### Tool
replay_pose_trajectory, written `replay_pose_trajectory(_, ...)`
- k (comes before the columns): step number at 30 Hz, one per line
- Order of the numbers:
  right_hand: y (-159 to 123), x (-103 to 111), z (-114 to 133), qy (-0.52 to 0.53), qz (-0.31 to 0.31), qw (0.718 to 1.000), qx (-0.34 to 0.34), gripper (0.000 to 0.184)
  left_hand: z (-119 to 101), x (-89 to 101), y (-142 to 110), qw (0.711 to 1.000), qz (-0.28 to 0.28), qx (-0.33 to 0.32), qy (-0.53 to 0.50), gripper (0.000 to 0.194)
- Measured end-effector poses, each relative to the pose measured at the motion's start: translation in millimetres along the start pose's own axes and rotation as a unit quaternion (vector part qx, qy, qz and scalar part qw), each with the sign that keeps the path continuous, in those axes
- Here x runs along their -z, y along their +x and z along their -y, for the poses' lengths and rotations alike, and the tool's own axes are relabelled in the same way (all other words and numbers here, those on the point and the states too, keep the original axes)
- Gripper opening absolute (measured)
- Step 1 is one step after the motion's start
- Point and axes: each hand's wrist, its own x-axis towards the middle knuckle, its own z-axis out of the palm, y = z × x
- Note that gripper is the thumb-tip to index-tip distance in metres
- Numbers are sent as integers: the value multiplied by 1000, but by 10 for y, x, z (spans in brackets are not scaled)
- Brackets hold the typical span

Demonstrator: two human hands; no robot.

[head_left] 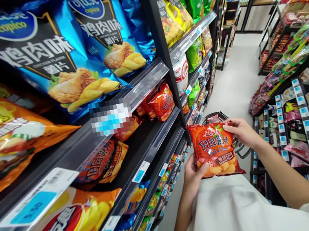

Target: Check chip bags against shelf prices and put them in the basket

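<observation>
Between my two hands is a red bag of tomato-flavor potato chips (216,150), its printed front turned up toward me. My left hand (194,174) grips the lower left edge, thumb over the front. At the upper right corner, my right hand (242,130) pinches the bag with the thumb on top; the other fingers are mostly hidden behind. Just beyond the bag, a black shopping basket (216,115) shows in part, with a reddish package inside it. Similar red chip bags (162,101) lie on the shelf to the left.
Large blue chicken-flavor chip bags (110,31) and orange bags (5,134) fill the near left shelves. Price tags line the shelf edge (148,80). On the right stand slanted racks of packaged snacks (296,122). A pale aisle floor (229,82) runs ahead between them.
</observation>
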Motion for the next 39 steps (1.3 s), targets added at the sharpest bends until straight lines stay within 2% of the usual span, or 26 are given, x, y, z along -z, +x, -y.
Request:
replay_pose_trajectory(11,14,-2,-1,7,13,1000,-1,39,44,-7,0,999,-26,17,-14,52)
replay_pose_trajectory(30,20,82,-37,12,8,1000,-5,40,28,-89,-7,1000,-26,9,-12,49)
replay_pose_trajectory(39,18,121,-88,-7,8,1000,-5,40,59,-78,-9,999,-33,31,-6,48)
